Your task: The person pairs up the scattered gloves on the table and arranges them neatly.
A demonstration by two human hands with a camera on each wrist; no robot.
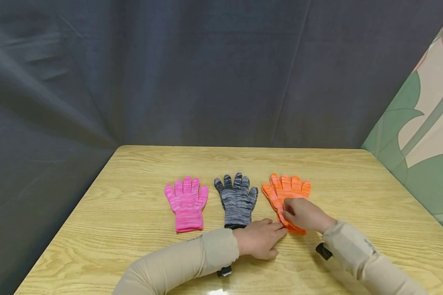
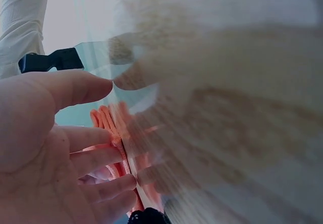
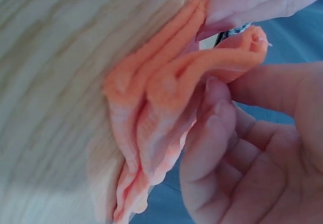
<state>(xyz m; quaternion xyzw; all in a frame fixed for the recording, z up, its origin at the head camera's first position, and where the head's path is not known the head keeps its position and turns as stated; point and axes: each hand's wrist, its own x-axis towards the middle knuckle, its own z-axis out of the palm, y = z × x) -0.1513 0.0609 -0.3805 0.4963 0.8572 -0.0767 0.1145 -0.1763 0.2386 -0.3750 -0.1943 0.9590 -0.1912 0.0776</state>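
Note:
An orange knit glove pair (image 1: pixel 288 186), stacked in layers, lies palm-down style with its fingers toward the far edge. My right hand (image 1: pixel 305 214) pinches the upper layer of the cuff (image 3: pixel 202 65) between thumb and curled fingers, lifting it off the layer beneath. Beside it, my left hand (image 1: pixel 260 238) rests low over the table, its extended fingertips pressing at the left corner of the lower cuff. In the left wrist view that hand's fingers (image 2: pixel 101 161) are fairly straight, with the orange layers (image 2: pixel 107 118) behind them.
A grey-black glove pair (image 1: pixel 238 200) lies left of the orange one, its dark cuff partly behind my left hand. Farther left is a pink glove pair (image 1: pixel 187 205). All lie on a wood-grain table (image 1: pixel 133 172), with dark cloth (image 1: pixel 225 82) hanging behind.

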